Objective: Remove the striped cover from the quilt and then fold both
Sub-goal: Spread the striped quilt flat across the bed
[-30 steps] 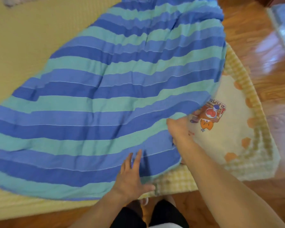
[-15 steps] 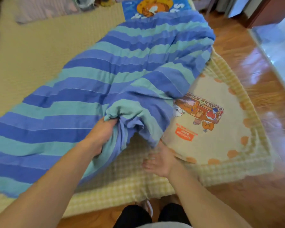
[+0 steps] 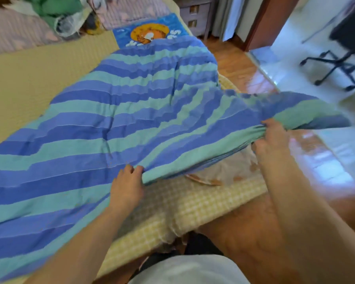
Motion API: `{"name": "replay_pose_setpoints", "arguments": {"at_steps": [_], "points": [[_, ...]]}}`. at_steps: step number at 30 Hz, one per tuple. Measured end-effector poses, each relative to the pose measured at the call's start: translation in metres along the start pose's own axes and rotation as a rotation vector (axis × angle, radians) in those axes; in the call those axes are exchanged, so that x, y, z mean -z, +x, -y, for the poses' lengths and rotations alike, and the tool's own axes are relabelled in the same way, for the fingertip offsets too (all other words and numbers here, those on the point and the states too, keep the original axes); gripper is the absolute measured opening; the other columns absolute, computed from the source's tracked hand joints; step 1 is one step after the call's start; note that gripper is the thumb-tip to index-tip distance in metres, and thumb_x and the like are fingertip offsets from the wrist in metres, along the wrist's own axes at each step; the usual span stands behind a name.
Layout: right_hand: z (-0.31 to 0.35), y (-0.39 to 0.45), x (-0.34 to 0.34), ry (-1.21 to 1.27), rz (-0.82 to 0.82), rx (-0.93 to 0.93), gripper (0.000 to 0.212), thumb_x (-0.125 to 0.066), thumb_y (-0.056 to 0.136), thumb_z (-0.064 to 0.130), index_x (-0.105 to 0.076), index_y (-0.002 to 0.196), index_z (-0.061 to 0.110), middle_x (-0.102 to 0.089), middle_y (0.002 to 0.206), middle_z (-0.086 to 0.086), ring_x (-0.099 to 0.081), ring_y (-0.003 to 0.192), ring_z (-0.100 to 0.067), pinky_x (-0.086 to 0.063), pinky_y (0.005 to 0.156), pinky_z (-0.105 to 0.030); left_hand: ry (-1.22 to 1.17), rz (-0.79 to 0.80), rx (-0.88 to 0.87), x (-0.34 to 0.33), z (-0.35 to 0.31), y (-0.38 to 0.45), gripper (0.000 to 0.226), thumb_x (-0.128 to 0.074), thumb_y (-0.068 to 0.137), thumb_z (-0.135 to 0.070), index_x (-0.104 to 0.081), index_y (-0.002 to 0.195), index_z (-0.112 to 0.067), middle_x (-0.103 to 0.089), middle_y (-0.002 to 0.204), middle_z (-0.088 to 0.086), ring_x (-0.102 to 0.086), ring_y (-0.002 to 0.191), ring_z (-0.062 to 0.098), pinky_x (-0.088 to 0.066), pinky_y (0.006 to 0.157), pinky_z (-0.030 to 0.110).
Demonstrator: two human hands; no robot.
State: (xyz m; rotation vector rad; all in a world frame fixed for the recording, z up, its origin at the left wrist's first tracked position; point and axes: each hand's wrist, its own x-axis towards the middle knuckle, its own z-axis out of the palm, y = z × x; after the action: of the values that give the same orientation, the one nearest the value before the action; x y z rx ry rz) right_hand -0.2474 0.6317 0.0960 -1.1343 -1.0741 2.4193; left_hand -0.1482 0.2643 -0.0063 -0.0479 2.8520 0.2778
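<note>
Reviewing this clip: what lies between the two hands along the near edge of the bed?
In the head view, a lifted edge of the striped cover spans from the left hand to the right hand.

The striped cover (image 3: 115, 128), banded in blue and teal, sprawls wrinkled over the bed from 8 toward 1 o'clock, its near corner lifted and bunched at 3 o'clock. Beneath that raised edge, at 5 o'clock, the cream-and-yellow checked quilt (image 3: 199, 203) lies exposed.

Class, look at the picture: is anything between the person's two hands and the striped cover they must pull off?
Nothing visible. The left hand and the right hand each already grip the near edge of the striped cover directly.
</note>
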Motion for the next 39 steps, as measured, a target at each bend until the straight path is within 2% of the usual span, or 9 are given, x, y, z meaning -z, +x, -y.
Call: {"name": "replay_pose_setpoints", "arguments": {"at_steps": [5,10,15,19,22,27,32,36,39], "points": [[0.017,-0.053,0.081,-0.638,0.036,0.189,0.026,-0.056,0.085,0.000,-0.056,0.105,0.018,-0.067,0.078,0.017,-0.061,0.063,0.006,-0.050,0.053,-0.010,0.070,0.192,0.311,-0.106,0.060,-0.040,0.093,-0.067,0.075,-0.062,-0.027,0.152,-0.032,-0.035,0.149,0.014,-0.040,0.131,0.039,-0.040,0.102,0.051],[0.022,-0.051,0.086,-0.599,0.024,0.063,0.046,-0.061,0.075,0.002,-0.056,0.118,0.018,-0.067,0.101,0.001,-0.066,0.087,-0.013,-0.052,0.053,-0.012,0.116,0.247,0.254,-0.122,0.073,-0.046,0.050,-0.050,0.091,-0.048,-0.047,0.138,-0.035,-0.044,0.144,0.003,-0.035,0.137,0.031,-0.030,0.110,0.048],[0.007,-0.002,0.048,-0.214,-0.035,0.108,0.034,-0.059,0.069,-0.009,-0.064,0.101,0.002,-0.073,0.104,-0.014,-0.073,0.081,-0.024,-0.058,0.062,-0.034,-0.254,-0.014,0.474,-0.026,0.112,-0.026,0.011,-0.046,0.093,-0.012,-0.049,0.103,-0.012,-0.063,0.108,0.030,-0.059,0.101,0.049,-0.046,0.082,0.051],[-0.005,-0.012,-0.010,-0.287,0.058,0.036,0.028,-0.050,0.085,-0.012,-0.045,0.084,0.016,-0.062,0.072,-0.007,-0.060,0.039,-0.010,-0.049,0.034,-0.028,0.021,-0.300,0.529,0.113,0.143,-0.038,0.016,-0.054,0.088,-0.022,-0.050,0.102,-0.016,-0.061,0.099,0.032,-0.059,0.094,0.052,-0.048,0.076,0.052],[0.021,0.004,-0.029,-0.259,0.232,0.071,0.027,-0.061,0.075,-0.006,-0.049,0.083,0.016,-0.065,0.071,-0.008,-0.063,0.058,-0.018,-0.059,0.053,-0.042,0.238,-0.299,0.491,0.150,0.122,-0.088,0.027,-0.064,0.084,-0.031,-0.049,0.105,-0.022,-0.064,0.090,0.030,-0.064,0.080,0.049,-0.052,0.067,0.049],[0.082,0.058,0.019,-0.325,0.249,0.132,0.025,-0.061,0.080,-0.003,-0.048,0.076,0.018,-0.056,0.058,0.006,-0.056,0.053,-0.009,-0.048,0.053,-0.025,0.253,-0.019,0.437,-0.006,0.001,-0.168,0.034,-0.050,0.092,-0.020,-0.050,0.126,-0.017,-0.067,0.105,0.012,-0.068,0.092,0.036,-0.055,0.075,0.044],[0.089,0.131,0.104,-0.561,0.171,0.154,0.030,-0.074,0.064,0.013,-0.061,0.090,0.014,-0.071,0.093,-0.007,-0.071,0.077,-0.020,-0.058,0.065,-0.036,0.166,0.313,0.399,-0.142,-0.098,-0.158,0.037,-0.038,0.098,-0.024,-0.048,0.133,-0.030,-0.060,0.122,-0.001,-0.062,0.112,0.023,-0.052,0.089,0.039],[0.067,0.163,0.232,-0.993,0.050,-0.194,0.013,-0.066,0.090,0.019,-0.065,0.094,0.006,-0.059,0.081,-0.006,-0.057,0.071,-0.022,-0.049,0.058,-0.030,0.141,0.520,0.522,-0.157,-0.114,-0.144,0.032,-0.042,0.097,-0.024,-0.057,0.125,-0.024,-0.061,0.130,0.003,-0.060,0.118,0.023,-0.048,0.096,0.036],[0.038,0.190,0.338,-1.207,-0.056,-0.484,0.039,-0.056,0.097,0.026,-0.067,0.101,-0.011,-0.066,0.075,-0.023,-0.056,0.054,-0.028,-0.054,0.062,-0.042,0.054,0.565,0.451,-0.158,-0.110,-0.126,0.030,-0.040,0.098,-0.027,-0.058,0.121,-0.021,-0.060,0.133,0.005,-0.058,0.120,0.025,-0.047,0.099,0.035]]}}
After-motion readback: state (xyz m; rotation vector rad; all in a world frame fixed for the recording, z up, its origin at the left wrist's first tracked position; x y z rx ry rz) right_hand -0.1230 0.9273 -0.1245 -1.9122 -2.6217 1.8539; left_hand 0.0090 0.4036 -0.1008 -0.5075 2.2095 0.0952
